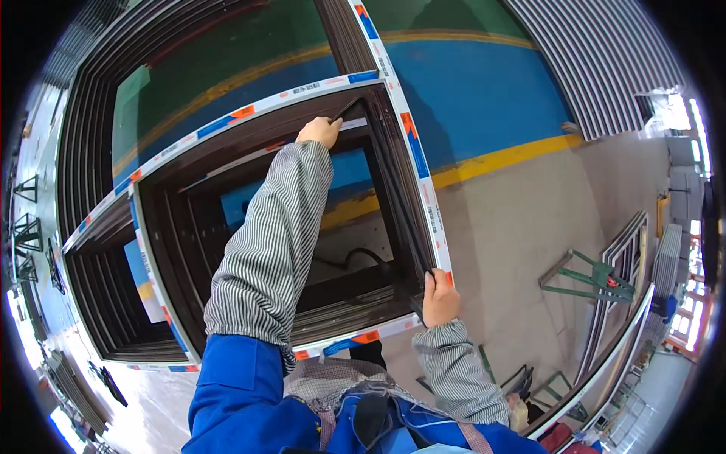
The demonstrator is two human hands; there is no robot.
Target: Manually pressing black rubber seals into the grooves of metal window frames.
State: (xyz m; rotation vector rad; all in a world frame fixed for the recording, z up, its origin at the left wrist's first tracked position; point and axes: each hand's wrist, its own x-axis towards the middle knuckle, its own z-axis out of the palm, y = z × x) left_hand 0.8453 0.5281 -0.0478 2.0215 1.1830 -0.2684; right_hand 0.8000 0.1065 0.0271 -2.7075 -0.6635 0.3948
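Note:
A large dark brown window frame with white protective tape, marked blue and orange, lies flat in front of me. My left hand reaches across to the frame's far rail and pinches a thin black rubber strip near the far right corner. The strip seems to run down the inner edge of the right rail. At the near right corner my right hand presses on the frame, fingers closed over the rail's edge; whether it grips the strip there I cannot tell. Both forearms wear grey striped sleeves.
A glazed section of the same frame lies to the far left. Below it, the floor shows blue paint and a yellow line. Stacked profiles lie far right, green metal stands and leaning frames to the right. A black cable lies under the opening.

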